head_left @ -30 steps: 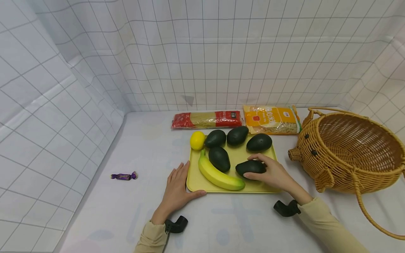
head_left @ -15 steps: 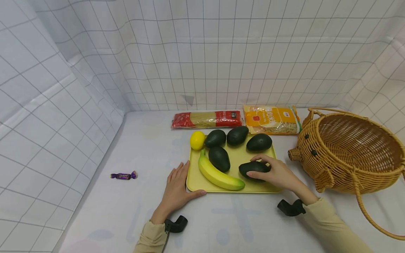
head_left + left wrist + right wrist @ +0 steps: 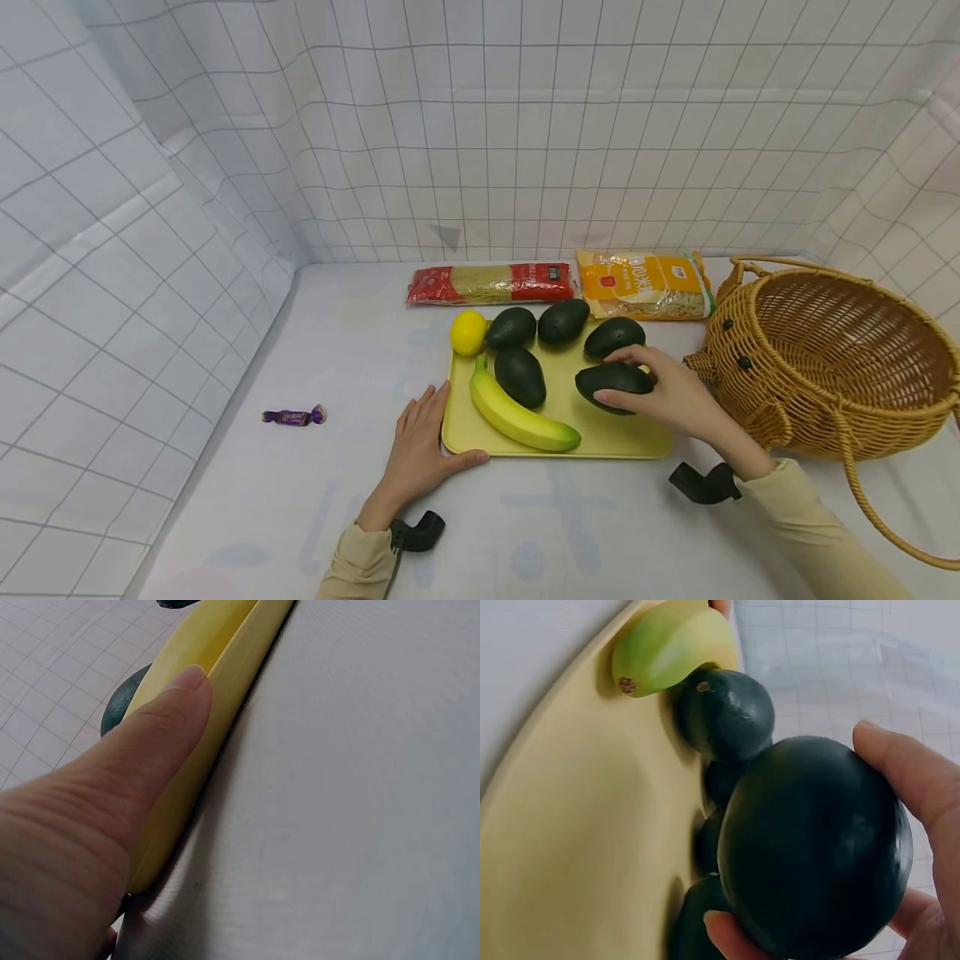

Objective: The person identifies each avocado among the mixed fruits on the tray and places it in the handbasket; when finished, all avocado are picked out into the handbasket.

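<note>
My right hand (image 3: pixel 663 392) grips a dark green avocado (image 3: pixel 613 387) over the right part of a yellow tray (image 3: pixel 622 443). In the right wrist view, thumb and fingers wrap that avocado (image 3: pixel 817 847), and bare tray shows beside it. My left hand (image 3: pixel 420 446) lies with straight fingers along the tray's left edge, its thumb at the front corner. The left wrist view shows the thumb (image 3: pixel 172 712) against the tray's rim (image 3: pixel 240 667). Also on the tray are a banana (image 3: pixel 517 417), a yellow lemon (image 3: pixel 468 333) and several more avocados (image 3: pixel 520 377).
A wicker pig-shaped basket (image 3: pixel 738 400) stands close to the tray's right, its handle (image 3: pixel 870 500) reaching forward. Behind the tray lie a red noodle packet (image 3: pixel 487 284) and an orange packet (image 3: pixel 645 285). A purple wrapped candy (image 3: pixel 294 417) is at the left. A gridded curtain (image 3: pixel 510 125) hangs behind.
My right hand has raised the avocado from the tray and carried it to the right, toward the basket. The left hand has stayed in place.
</note>
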Tool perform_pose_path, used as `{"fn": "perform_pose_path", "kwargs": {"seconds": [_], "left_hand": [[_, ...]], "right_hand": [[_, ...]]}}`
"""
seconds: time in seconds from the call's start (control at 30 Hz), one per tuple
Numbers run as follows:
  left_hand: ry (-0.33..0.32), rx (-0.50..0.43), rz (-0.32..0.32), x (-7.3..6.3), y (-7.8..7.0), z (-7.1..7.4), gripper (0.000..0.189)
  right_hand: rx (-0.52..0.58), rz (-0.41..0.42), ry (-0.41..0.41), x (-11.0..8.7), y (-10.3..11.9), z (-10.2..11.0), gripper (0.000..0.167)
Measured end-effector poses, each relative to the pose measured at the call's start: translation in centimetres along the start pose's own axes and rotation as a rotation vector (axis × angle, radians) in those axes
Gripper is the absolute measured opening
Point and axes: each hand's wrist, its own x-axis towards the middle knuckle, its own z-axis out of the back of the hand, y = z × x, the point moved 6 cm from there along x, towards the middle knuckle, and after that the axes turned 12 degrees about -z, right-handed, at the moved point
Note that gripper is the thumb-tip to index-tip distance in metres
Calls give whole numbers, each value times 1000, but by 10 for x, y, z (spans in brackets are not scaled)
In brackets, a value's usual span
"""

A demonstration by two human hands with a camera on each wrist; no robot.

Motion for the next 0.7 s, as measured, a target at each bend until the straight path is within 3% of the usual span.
{"fn": "perform_pose_path", "kwargs": {"seconds": [0.3,0.7], "left_hand": [[-18,5,-20,0,-1,0,113],[-23,7,-28,0,-2,0,113]], "right_hand": [[-7,20,-72,-6,16,23,58],[50,125,-190,-9,31,51,49]]}}
